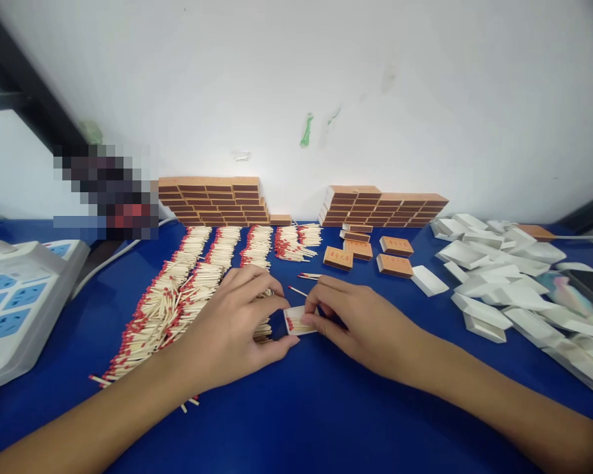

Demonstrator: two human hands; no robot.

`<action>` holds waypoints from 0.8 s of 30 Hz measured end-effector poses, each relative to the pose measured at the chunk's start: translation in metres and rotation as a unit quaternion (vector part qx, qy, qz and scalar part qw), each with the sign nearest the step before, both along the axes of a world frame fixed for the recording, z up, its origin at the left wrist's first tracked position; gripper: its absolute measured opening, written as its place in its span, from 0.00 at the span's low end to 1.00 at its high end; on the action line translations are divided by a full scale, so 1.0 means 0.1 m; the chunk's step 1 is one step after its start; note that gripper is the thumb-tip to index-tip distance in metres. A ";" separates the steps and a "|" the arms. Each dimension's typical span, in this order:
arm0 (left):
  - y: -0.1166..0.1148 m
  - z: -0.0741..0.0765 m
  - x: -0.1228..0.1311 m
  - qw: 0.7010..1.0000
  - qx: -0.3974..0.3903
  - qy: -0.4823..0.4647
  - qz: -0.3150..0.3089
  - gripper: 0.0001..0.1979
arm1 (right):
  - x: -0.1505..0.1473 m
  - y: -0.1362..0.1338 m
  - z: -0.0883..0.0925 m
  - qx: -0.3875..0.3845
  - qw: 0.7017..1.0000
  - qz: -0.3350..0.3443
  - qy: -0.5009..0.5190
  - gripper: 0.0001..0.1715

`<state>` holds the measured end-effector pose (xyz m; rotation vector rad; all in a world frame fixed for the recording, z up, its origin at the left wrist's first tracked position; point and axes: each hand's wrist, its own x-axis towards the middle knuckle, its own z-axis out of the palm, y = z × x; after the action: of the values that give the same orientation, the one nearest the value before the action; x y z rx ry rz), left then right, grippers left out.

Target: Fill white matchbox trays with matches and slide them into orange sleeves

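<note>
A small white matchbox tray (302,331) lies on the blue table between my hands, with several red-headed matches (294,323) inside. My left hand (244,316) curves around the tray's left end, thumb at the near side and forefinger at the far side. The fingers of my right hand (338,313) are pinched together over the tray's right part, thumb on the matches; their exact hold is partly hidden. A single match (297,291) lies just beyond the tray, its end against my right fingers. Long rows of loose matches (165,299) spread beside and behind my left hand.
Stacked matchboxes (217,203) line the wall at left, with another stack (383,207) at right. Several loose matchboxes (394,264) lie before the right stack. White trays (499,286) are heaped at right. A power strip (24,303) stands at left on the blue table (296,415).
</note>
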<state>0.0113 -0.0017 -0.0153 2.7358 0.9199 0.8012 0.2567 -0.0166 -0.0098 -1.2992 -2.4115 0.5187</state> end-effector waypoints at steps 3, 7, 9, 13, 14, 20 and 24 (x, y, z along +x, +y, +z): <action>-0.01 0.00 0.00 1.000 0.001 -0.001 -0.004 0.10 | 0.00 0.09 -0.06 0.008 0.997 -0.041 0.057 0.09; -0.02 0.01 0.01 1.000 -0.006 -0.003 -0.006 0.11 | 0.01 0.24 -0.11 0.024 0.993 -0.095 0.062 0.09; -0.03 0.01 0.01 1.000 -0.010 -0.003 -0.007 0.11 | 0.00 0.27 -0.11 0.013 0.996 -0.083 0.042 0.08; -0.03 0.02 0.01 1.000 -0.013 0.002 -0.008 0.11 | 0.02 0.28 -0.11 0.000 0.996 -0.087 0.018 0.07; -0.03 0.02 0.01 1.000 -0.013 0.004 -0.008 0.11 | 0.04 0.28 -0.12 0.003 0.995 -0.094 0.013 0.08; -0.02 0.01 0.00 1.000 -0.010 0.007 -0.009 0.11 | 0.11 0.34 -0.19 0.050 0.992 -0.114 0.012 0.07; -0.01 0.01 0.00 1.000 -0.010 0.005 -0.009 0.11 | 0.12 0.37 -0.23 0.050 0.992 -0.116 0.005 0.08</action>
<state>0.0110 -0.0032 -0.0147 2.7296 0.8977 0.7723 0.2687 0.0208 -0.0324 -1.5021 -2.2088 0.3353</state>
